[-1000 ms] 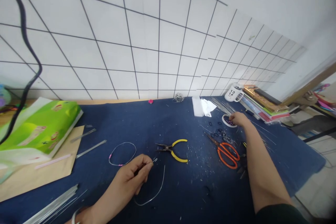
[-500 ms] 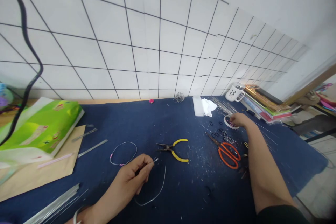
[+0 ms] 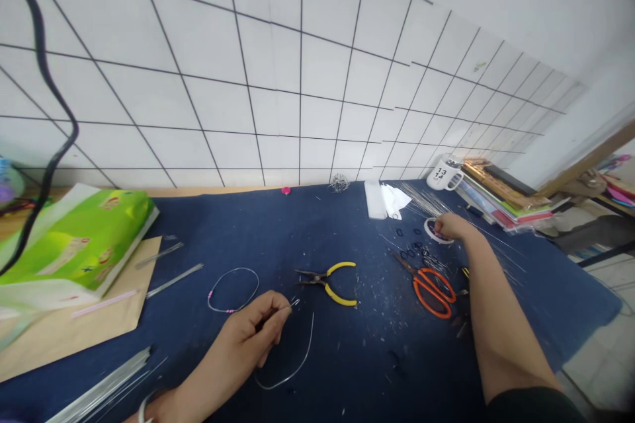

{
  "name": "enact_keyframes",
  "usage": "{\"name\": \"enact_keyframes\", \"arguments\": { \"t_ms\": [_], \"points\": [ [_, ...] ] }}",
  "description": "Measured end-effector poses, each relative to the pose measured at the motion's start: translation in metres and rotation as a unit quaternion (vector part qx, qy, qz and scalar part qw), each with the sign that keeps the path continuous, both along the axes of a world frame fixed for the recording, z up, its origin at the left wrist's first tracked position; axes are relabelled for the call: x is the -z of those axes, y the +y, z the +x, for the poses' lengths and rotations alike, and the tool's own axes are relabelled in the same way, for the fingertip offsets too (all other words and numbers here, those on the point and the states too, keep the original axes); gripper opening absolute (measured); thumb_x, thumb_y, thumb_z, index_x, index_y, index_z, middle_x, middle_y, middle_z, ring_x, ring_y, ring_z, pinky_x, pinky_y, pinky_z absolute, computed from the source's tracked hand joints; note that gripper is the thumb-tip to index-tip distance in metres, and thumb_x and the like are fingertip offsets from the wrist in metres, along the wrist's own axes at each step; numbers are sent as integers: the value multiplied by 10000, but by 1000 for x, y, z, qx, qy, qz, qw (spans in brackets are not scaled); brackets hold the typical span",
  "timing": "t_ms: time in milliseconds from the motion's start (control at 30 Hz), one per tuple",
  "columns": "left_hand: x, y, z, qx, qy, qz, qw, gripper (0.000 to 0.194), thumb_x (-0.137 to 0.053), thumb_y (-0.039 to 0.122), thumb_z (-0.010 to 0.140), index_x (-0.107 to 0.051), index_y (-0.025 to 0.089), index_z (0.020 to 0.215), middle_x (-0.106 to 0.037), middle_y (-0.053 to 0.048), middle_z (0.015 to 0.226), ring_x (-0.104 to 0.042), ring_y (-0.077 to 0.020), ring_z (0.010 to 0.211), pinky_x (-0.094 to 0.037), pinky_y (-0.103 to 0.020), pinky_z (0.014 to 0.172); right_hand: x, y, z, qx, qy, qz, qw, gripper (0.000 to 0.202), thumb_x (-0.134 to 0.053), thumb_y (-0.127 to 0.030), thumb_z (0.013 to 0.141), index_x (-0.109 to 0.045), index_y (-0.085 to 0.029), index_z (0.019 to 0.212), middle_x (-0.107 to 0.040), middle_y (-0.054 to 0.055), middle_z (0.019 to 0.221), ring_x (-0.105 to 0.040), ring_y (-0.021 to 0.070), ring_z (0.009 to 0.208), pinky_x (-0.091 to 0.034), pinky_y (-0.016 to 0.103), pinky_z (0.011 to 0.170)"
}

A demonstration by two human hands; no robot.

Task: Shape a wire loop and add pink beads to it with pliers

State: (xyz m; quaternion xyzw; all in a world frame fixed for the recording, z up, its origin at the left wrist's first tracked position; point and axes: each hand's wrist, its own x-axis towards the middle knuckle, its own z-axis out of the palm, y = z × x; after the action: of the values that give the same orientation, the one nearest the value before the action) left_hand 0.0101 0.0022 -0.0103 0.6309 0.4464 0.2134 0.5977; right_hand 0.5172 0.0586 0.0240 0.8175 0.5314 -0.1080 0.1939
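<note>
My left hand (image 3: pixel 255 330) pinches a thin silvery wire (image 3: pixel 303 362). A short bent end pokes out past the fingertips, and the rest curves below the hand over the cloth. Just beyond it lies a wire loop (image 3: pixel 258 283) with pink beads. Pliers with yellow handles (image 3: pixel 333 283) rest to the right of that hand, jaws apart. My right hand (image 3: pixel 450 227) reaches into a small round white-rimmed dish (image 3: pixel 430 236) of dark purple and pink beads. Its fingers are closed together; whether a bead is between them is hidden.
Orange-handled scissors (image 3: pixel 433 292) and several small black rings (image 3: pixel 421 251) lie near the dish. A white mug (image 3: pixel 439 175) and stacked books (image 3: pixel 501 195) stand back right. At left are a green tissue pack (image 3: pixel 109 238) and wire bundles (image 3: pixel 106 380). A tiled wall (image 3: pixel 268 99) runs behind.
Almost nothing differs. My right hand stays at the bead dish with a very slight shift, and my left hand holds the wire in the same place.
</note>
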Motion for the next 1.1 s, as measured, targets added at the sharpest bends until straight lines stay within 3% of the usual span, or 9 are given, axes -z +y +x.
{"name": "enact_keyframes", "arguments": {
  "t_ms": [467,800,1100],
  "points": [
    [0,0,-1,9,-4,8,1000,243,-425,414,833,-466,182,777,-413,62,597,-377,-53,431,-323,-166,423,12,9,8,-47,25,44,998,262,-474,-310,869,-525,-179,1089,-528,64,1123,-545,178,943,-468,363,796],
    [2,0,-4,27,-2,21,999,226,-406,397,851,-470,185,805,-418,60,606,-376,-54,440,-333,-166,434,11,3,22,-29,63,-7,998,294,-496,-309,856,-512,-152,1105,-533,68,1108,-552,183,929,-476,371,773],
    [4,1,-4,26,-10,25,999,223,-405,396,851,-468,189,796,-416,60,603,-378,-57,441,-332,-162,428,4,-5,13,-38,106,50,992,236,-525,-304,836,-562,-152,1013,-579,47,996,-568,154,831,-481,308,718]
  ]
}}
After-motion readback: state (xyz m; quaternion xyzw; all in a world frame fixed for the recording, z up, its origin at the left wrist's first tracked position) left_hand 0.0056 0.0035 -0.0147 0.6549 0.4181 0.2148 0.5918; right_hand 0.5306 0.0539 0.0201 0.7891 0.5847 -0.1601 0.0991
